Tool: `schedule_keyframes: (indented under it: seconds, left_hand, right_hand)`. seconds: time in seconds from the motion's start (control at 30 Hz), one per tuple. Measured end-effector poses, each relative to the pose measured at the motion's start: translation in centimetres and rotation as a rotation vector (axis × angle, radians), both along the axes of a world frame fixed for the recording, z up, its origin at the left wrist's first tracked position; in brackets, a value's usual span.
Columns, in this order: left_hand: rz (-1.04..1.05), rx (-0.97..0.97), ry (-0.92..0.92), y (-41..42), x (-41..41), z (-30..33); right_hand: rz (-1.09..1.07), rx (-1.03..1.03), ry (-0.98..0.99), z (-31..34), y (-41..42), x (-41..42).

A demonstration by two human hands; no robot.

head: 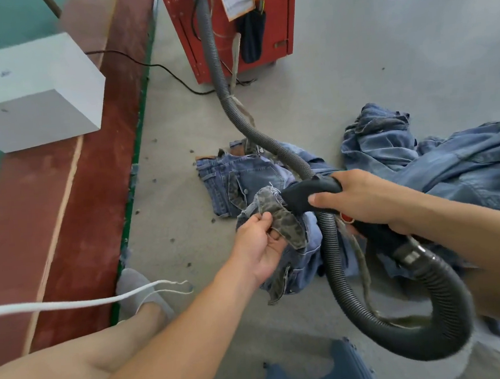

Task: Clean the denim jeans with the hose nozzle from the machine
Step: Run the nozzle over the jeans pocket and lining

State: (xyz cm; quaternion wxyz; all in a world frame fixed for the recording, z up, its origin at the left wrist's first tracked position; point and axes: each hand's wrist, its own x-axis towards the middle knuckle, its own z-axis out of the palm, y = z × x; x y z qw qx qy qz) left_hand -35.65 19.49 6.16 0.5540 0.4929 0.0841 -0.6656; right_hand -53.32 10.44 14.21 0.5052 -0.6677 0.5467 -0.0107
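Jeans [236, 184] lie crumpled on the floor [352, 61] just ahead, a pocket lining pinched up by the left hand [259, 248] and meeting the nozzle [309, 195], which the right hand [363, 201] grips, pointing leftward into it.

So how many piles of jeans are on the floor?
2. One pile of jeans lies under the hands in the middle; another pile lies to the right. More jeans may be hidden underneath.

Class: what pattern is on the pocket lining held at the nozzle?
Leopard-like spots on the pocket lining; head view.
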Motion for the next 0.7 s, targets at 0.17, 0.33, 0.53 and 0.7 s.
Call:
schedule_keyframes:
  seconds: [0.17,0.33,0.53,0.7]
  left_hand:
    - [0.029,-0.036,-0.041,-0.4,1.2,0.3]
    - [-0.110,-0.060,-0.108,0.3,-0.3,0.3]
    - [-0.132,-0.135,-0.091,0.5,0.2,0.7]
    - [-0.157,-0.172,-0.079,0.7,0.5,0.4]
  right_hand:
    - [0.238,0.099,0.138,1.3,0.0,-1.2]
    - [0.156,-0.085,0.130,0.1,0.2,1.3]
    - [0.176,0.081,0.174,2.2,-1.3,-0.7]
    - [0.242,0.011,0.239,1.8,-0.6,0.8]
